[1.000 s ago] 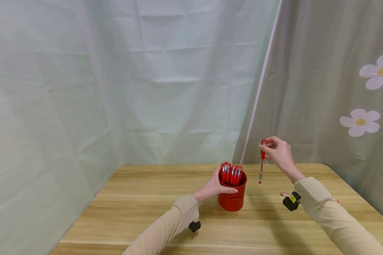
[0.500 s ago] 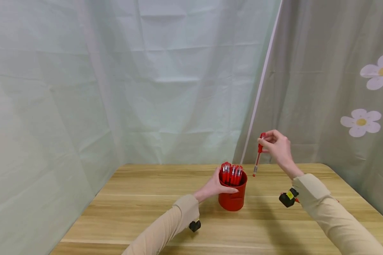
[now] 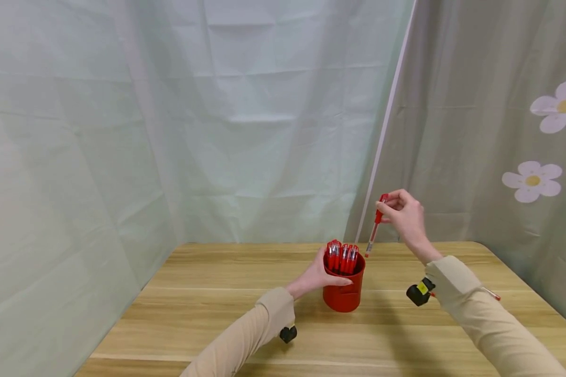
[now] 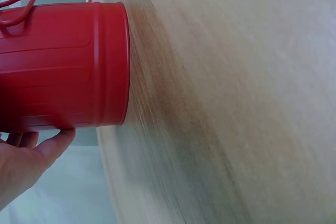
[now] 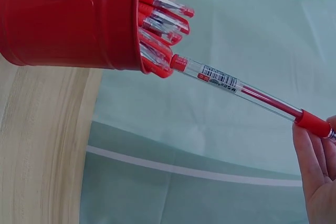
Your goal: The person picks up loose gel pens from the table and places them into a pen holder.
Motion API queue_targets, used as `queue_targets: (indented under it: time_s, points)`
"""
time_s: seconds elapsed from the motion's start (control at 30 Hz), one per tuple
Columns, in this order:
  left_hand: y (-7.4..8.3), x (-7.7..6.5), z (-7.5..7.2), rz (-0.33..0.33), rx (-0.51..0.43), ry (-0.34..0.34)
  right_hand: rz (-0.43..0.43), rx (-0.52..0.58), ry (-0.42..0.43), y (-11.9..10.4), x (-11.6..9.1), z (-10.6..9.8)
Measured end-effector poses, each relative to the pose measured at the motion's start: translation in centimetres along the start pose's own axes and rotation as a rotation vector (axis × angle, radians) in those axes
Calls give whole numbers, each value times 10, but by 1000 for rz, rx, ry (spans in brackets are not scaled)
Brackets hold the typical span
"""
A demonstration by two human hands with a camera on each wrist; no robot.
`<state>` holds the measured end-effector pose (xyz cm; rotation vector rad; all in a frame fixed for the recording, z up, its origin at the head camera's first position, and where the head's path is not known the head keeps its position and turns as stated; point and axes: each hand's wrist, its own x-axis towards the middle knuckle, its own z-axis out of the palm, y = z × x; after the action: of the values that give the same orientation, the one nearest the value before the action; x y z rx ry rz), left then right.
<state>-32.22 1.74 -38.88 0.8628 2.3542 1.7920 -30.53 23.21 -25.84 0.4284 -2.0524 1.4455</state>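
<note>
My left hand (image 3: pixel 316 275) grips a red metal pail (image 3: pixel 341 299) from its left side, thumb across the front below the rim. Several red gel pens (image 3: pixel 343 257) stand in the pail with their capped ends up. To the right and above, my right hand (image 3: pixel 407 217) pinches another red gel pen (image 3: pixel 374 233) near its capped end. That pen slants down to the left, its lower end close to the pail's right rim. In the right wrist view, its clear barrel (image 5: pixel 252 94) shows a barcode label, and its red end overlaps the pens in the pail (image 5: pixel 157 51).
More red pens (image 3: pixel 492 295) lie on the wooden table (image 3: pixel 207 314) at the right, partly hidden behind the right sleeve (image 3: pixel 471 301). Pale curtains (image 3: pixel 264 131) hang behind and to the left; a grey flowered curtain (image 3: pixel 462 131) hangs at the right.
My right hand has moved left and slightly up, carrying the pen toward the pail; the pen has gone from nearly upright to slanted. The left hand and pail have stayed put.
</note>
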Motion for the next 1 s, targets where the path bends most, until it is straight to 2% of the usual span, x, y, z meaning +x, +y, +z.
queue_targets:
  time_s: [0.37,1.0]
  points:
    - [5,-2,0,-48,3,8,-31,-25,-40,11,-8,14]
    - [4,-2,1,-34,1,11,31,-39,-102,32,-28,31]
